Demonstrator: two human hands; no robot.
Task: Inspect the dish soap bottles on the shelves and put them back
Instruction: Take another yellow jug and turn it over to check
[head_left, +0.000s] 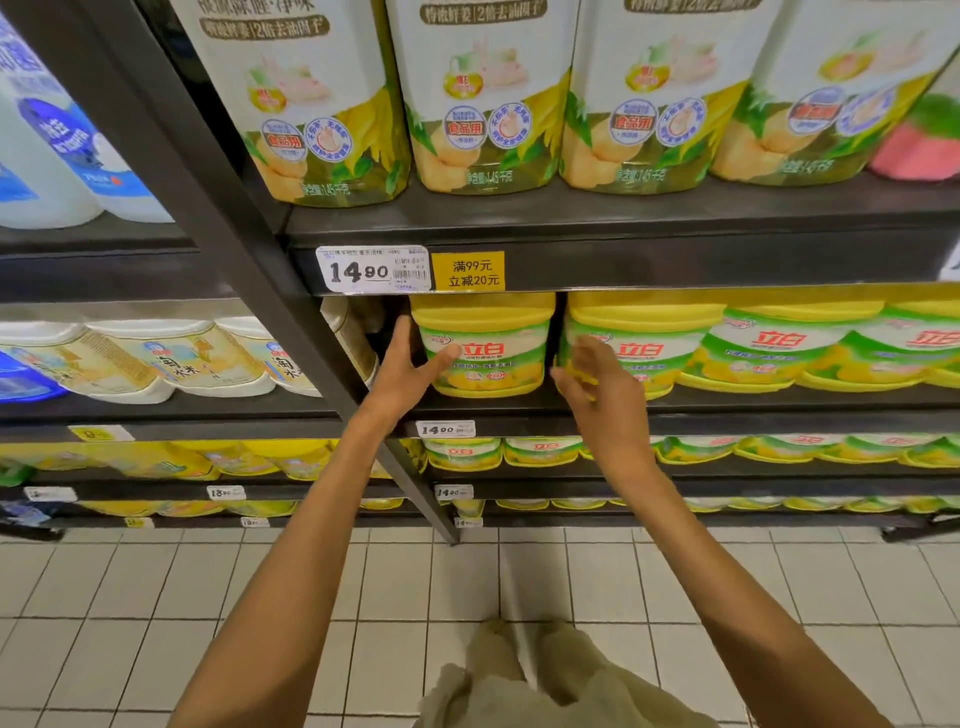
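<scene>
**Both hands at the yellow dish soap bottle**

The left hand has a wide, released grip, thumb touching the label of the yellow dish soap bottle, fingers at its left side. The right hand, fingers loose, holds nothing beside it. The bottle stands upright on the middle shelf, label facing outward.

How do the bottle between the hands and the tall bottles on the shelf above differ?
The yellow bottle between the left hand and right hand has a yellow body and a green-banded label with red characters; the tall bottles above carry mostly white labels with grey-brown banners. Only the tall bottles' lower parts are in frame, while the yellow bottle's top is hidden by the shelf edge. Both kinds show yellow-and-green artwork and stand upright.
</scene>
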